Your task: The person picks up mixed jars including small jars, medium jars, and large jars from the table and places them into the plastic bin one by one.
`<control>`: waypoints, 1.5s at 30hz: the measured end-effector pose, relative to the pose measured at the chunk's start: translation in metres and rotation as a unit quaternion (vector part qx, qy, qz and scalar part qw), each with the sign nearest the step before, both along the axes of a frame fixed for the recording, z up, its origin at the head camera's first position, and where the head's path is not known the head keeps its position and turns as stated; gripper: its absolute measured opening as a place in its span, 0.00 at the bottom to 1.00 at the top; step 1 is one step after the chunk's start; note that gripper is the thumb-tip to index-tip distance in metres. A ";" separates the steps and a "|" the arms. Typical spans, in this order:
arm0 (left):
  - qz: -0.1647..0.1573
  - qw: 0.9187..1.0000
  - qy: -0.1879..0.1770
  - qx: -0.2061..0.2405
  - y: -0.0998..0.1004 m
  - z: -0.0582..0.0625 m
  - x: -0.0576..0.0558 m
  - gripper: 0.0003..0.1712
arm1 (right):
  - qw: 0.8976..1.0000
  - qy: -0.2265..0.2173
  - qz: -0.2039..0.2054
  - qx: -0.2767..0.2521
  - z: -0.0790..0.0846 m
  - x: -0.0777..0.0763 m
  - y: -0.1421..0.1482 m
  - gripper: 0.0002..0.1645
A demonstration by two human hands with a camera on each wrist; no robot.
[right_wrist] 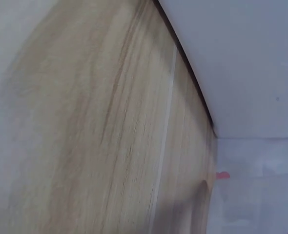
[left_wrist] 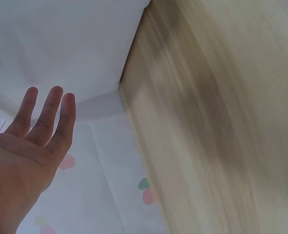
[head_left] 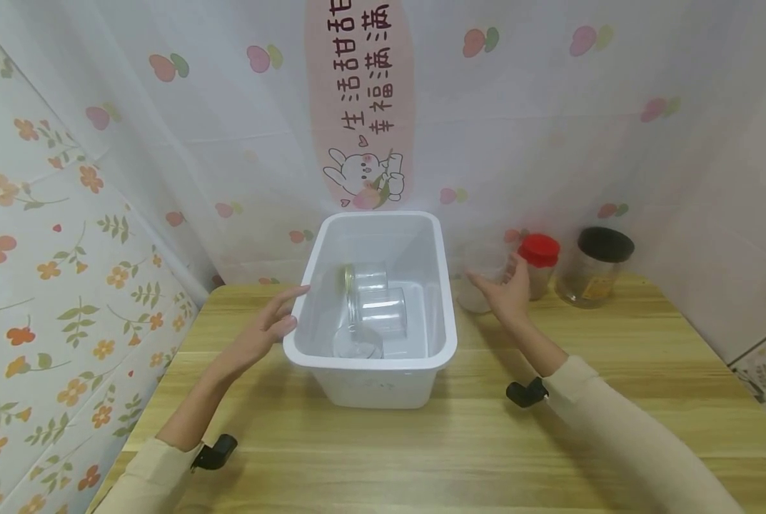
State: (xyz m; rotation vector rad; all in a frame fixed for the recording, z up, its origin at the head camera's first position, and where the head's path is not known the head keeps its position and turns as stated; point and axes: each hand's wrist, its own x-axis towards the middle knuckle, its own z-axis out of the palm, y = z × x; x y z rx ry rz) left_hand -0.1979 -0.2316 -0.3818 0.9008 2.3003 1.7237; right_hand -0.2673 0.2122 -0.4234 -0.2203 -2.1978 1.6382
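A white plastic bin [head_left: 373, 389] stands on the table. Inside it, clear jars [head_left: 383, 313] lie on their sides, one with a gold-toned lid [head_left: 349, 278]. My left hand [head_left: 260, 335] rests against the bin's left rim, fingers extended; the left wrist view shows three straight fingers [left_wrist: 51, 112] by the bin's side. To the right of the bin, my right hand [head_left: 507, 293] grips a clear jar [head_left: 474, 296], thumb on the near side and fingers at its right. The right wrist view shows only a bit of finger in the lower corner.
A clear jar with a red lid [head_left: 540, 250] stands just beyond my right hand. Farther right is a wider clear jar with a black lid [head_left: 605, 245]. A printed curtain [head_left: 228, 143] hangs behind the wood-grain table [head_left: 485, 457].
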 end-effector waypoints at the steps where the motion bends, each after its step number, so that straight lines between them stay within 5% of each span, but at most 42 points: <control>1: 0.005 1.000 -0.002 -0.003 -0.001 0.001 0.000 0.29 | 1.000 0.003 0.008 0.001 0.000 0.002 0.001 0.60; 21: 0.022 1.000 -0.005 0.000 -0.001 0.004 -0.001 0.29 | 0.996 0.028 0.072 0.035 0.007 0.020 0.020 0.56; 45: 0.035 0.999 0.000 -0.003 0.000 0.001 0.002 0.28 | 0.992 0.011 0.090 0.093 0.027 0.029 0.030 0.56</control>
